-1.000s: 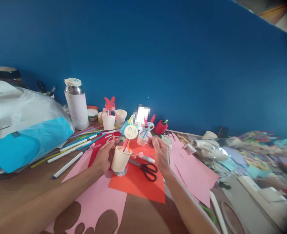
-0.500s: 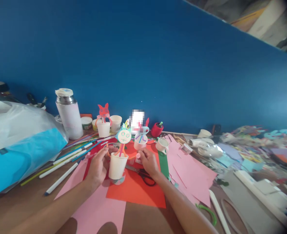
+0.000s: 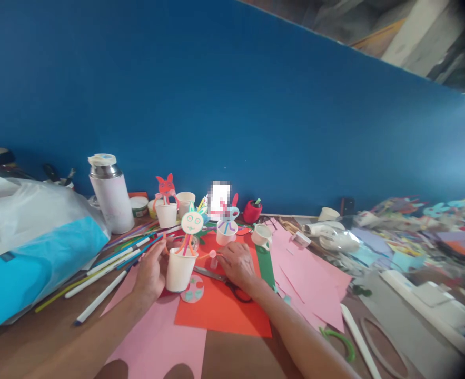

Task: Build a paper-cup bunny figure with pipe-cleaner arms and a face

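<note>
A white paper cup [image 3: 180, 273] stands in front of me, holding a cat-faced paper cutout [image 3: 192, 223] on orange and purple pipe cleaners. Close against the cup's left side is my left hand [image 3: 152, 269], fingers closed on the end of an orange pipe cleaner [image 3: 165, 238]. On the right, another orange arm bears a small pink disc [image 3: 213, 253]. My right hand [image 3: 238, 263] rests palm down just beyond that disc, its fingers curled and their tips partly hidden. Beneath it lie scissors [image 3: 210, 274]. A patterned round paper [image 3: 194, 289] lies beside the cup on the orange sheet [image 3: 220, 310].
Behind are a red cat puppet [image 3: 166, 187] in a cup, a blue figure cup [image 3: 227, 231], a white mug [image 3: 261, 237] and a red pot [image 3: 253, 211]. Left: markers [image 3: 101, 296], a flask [image 3: 112, 197], a plastic bag [image 3: 58, 247]. Right: pink paper [image 3: 311, 284], a glue gun [image 3: 429, 300].
The cup with its cat figure has shifted left, uncovering the round patterned paper. My right hand has turned palm down, and the pink disc now shows clear of its fingers.
</note>
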Motion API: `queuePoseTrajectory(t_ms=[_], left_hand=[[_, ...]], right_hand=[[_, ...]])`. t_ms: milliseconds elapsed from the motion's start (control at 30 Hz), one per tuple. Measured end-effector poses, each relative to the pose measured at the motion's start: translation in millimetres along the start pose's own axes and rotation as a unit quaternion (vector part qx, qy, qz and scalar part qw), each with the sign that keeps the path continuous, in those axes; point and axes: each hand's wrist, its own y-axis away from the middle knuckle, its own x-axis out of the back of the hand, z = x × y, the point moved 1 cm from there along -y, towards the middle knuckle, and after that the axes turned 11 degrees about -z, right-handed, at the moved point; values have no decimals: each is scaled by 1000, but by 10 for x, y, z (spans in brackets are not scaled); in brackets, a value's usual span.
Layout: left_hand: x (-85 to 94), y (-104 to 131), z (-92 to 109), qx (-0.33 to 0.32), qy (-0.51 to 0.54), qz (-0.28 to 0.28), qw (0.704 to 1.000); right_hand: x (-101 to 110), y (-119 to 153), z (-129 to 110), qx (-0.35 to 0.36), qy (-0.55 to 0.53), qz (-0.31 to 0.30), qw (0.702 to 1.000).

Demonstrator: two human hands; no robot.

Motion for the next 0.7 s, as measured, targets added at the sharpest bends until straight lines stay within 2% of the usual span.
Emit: queuePoseTrajectory(t_ms=[67, 167, 400, 567, 700], left_hand=[[33, -30, 7, -11, 5, -8, 1000], [48, -58, 33, 7, 19, -12, 1000], [36, -19, 24, 30, 2, -48, 998], [34, 17, -1, 28, -19, -76, 997], [12, 19, 34, 22, -24, -77, 997]], right_hand=[[4, 4, -8, 10, -4, -6, 1000], [21, -1, 28, 27, -22, -9, 999], [62, 2, 280, 38, -59, 29, 997], [113, 18, 337, 57, -71, -41, 995], [170, 12, 370, 47, -96, -95, 990]])
